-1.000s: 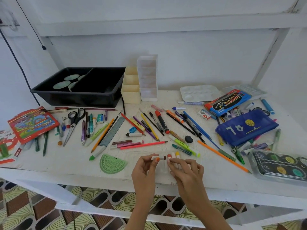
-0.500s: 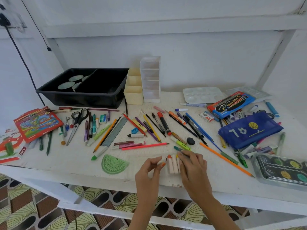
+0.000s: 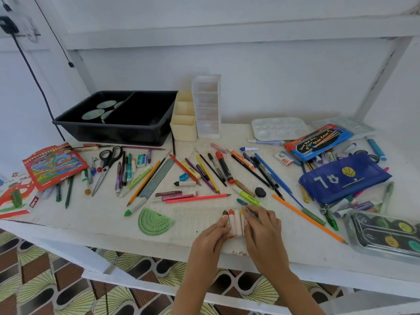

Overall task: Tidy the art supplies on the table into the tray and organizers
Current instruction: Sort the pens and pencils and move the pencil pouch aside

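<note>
Near the front edge of the white table, a short row of thick crayons lies side by side, tips pointing away. My left hand pinches the brown-tipped crayon at the left end of the row. On the right side of the row rests my right hand, fingers fairly straight, hiding the crayons beneath it. The black two-part tray stands at the back left. Beside it are a cream organizer and a clear organizer.
Pens, pencils, markers and a ruler are scattered across the table's middle. A green protractor lies left of my hands, scissors further left. A blue pencil case, a paint set and a palette are at the right.
My left hand has carried the brown-tipped crayon down and set it against the left of the row. The right hand has come down flat on the row's right side.
</note>
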`<state>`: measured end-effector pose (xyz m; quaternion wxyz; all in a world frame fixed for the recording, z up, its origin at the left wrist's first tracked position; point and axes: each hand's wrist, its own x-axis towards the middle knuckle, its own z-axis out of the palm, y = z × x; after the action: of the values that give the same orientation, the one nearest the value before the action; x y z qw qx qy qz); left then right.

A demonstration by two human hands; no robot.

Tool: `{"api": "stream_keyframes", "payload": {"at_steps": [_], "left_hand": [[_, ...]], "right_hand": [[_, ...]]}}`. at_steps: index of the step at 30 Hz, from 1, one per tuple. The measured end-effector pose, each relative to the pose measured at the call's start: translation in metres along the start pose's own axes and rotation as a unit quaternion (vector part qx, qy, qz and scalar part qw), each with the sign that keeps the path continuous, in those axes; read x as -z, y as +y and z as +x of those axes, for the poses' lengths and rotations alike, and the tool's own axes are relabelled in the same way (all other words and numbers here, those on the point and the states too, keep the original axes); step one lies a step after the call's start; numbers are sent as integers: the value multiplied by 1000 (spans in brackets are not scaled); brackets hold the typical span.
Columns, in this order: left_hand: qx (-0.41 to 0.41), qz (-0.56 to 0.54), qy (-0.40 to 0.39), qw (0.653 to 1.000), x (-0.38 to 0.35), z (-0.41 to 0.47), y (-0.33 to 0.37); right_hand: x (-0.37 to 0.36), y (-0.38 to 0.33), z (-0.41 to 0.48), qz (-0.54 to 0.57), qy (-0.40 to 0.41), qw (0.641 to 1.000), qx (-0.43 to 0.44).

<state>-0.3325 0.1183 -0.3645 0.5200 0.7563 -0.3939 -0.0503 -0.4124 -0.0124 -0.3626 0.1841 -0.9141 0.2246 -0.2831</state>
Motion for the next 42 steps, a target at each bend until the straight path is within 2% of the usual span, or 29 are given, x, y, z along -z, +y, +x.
{"api": "stream_keyframes", "payload": {"at_steps": [2, 6, 14, 19, 24, 28, 31, 36, 42], "left_hand": [[-26, 51, -3, 998, 1, 1, 1], [-9, 70, -6, 997, 2, 4, 6], [8, 82, -33, 996, -6, 10, 17], [-20, 141, 41, 989, -11, 5, 24], [30, 100, 122, 987, -4, 2, 34], [47, 61, 190, 979, 12, 8, 32], [52, 75, 207, 974, 28, 22, 20], [46, 149, 182, 971, 57, 56, -5], [27, 234, 66, 970, 79, 103, -29]], "right_hand": [[1, 0, 0, -5, 3, 1000, 0], [2, -3, -1, -3, 5, 1000, 2], [4, 4, 2, 128, 28, 990, -58], [9, 0, 2, 177, 39, 981, -76], [6, -6, 3, 137, 100, 985, -30], [0, -26, 21, 153, 77, 985, 10], [-9, -43, 42, 186, 62, 980, 9], [-28, -63, 66, 234, 46, 971, -16], [-45, -78, 80, 247, 29, 967, -60]]}}
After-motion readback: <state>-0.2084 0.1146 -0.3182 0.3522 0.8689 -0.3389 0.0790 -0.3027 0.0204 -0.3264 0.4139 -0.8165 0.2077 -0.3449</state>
